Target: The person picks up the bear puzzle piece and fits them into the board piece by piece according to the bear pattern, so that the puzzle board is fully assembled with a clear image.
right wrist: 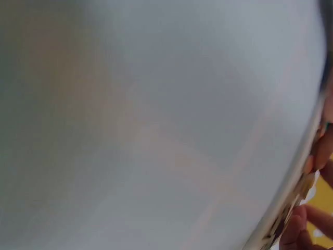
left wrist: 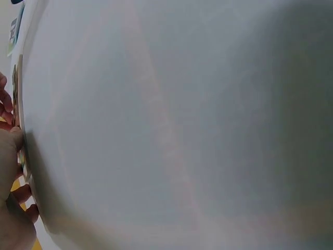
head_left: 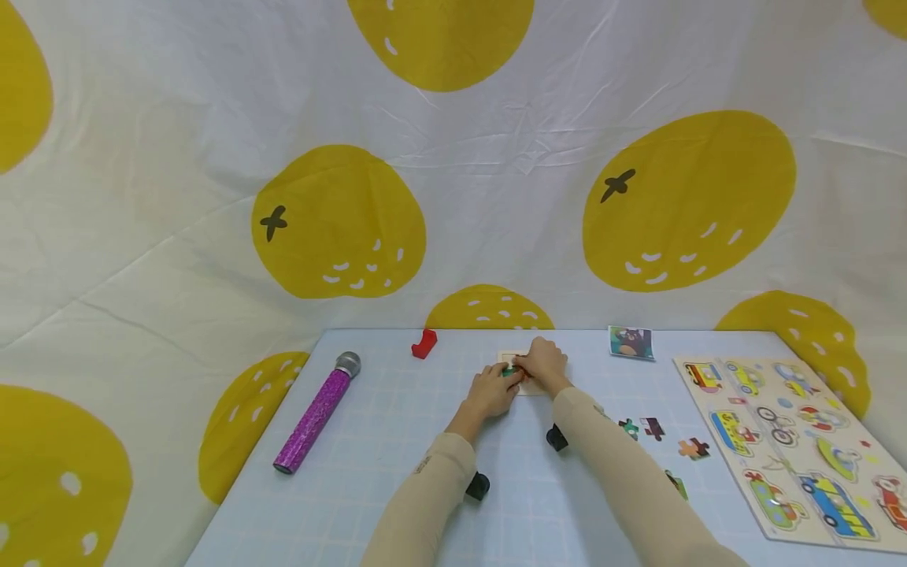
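Left hand (head_left: 493, 390) and right hand (head_left: 544, 365) sit together at the board (head_left: 533, 390), grip unclear; probably fitting pieces (head_left: 509, 371) between them. Next likely needs flat pressing.

At the left edge, my left hand (left wrist: 9, 221) holds a thin, flat, pale wooden board (left wrist: 20, 99), seen almost edge-on; the fingers of my right hand (left wrist: 4, 101) bend in just above. Beyond lies a small blue-green printed card (left wrist: 14, 31). The pale blue-grey counter (left wrist: 156, 125), faintly lined in pink, fills the rest.
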`<move>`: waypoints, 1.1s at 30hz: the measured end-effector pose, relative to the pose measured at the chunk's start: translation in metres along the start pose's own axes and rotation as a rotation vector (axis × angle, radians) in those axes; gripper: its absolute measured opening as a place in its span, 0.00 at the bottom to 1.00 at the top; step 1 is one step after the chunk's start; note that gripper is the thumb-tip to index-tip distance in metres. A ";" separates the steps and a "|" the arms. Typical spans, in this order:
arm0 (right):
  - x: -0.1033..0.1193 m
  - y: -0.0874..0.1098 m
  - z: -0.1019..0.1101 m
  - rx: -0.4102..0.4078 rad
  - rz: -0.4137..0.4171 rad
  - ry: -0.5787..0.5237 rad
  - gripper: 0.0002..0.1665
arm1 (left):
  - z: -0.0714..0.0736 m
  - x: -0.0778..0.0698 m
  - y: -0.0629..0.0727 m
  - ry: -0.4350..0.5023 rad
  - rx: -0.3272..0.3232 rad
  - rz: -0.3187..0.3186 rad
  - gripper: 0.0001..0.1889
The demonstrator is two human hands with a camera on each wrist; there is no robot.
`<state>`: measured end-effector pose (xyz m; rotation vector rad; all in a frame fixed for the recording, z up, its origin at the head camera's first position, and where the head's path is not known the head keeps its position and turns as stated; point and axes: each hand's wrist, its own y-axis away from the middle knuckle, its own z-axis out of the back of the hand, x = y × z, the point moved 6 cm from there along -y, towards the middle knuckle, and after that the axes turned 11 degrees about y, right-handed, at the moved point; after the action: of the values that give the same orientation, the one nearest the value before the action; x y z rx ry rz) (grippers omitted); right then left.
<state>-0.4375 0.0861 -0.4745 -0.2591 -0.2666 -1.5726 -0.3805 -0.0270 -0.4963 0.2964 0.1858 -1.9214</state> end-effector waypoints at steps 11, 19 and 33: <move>-0.007 -0.002 0.003 0.065 -0.110 -0.224 0.18 | -0.002 0.000 -0.001 0.001 0.011 0.015 0.22; -0.028 -0.013 0.014 -0.010 -0.045 -0.449 0.14 | -0.003 0.000 -0.003 -0.003 0.014 0.038 0.21; -0.074 -0.015 0.014 0.077 -0.002 -0.246 0.17 | -0.006 0.001 -0.004 -0.025 0.008 0.029 0.22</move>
<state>-0.4512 0.1613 -0.4861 -0.3929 -0.5173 -1.5289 -0.3839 -0.0253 -0.5021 0.2785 0.1566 -1.8969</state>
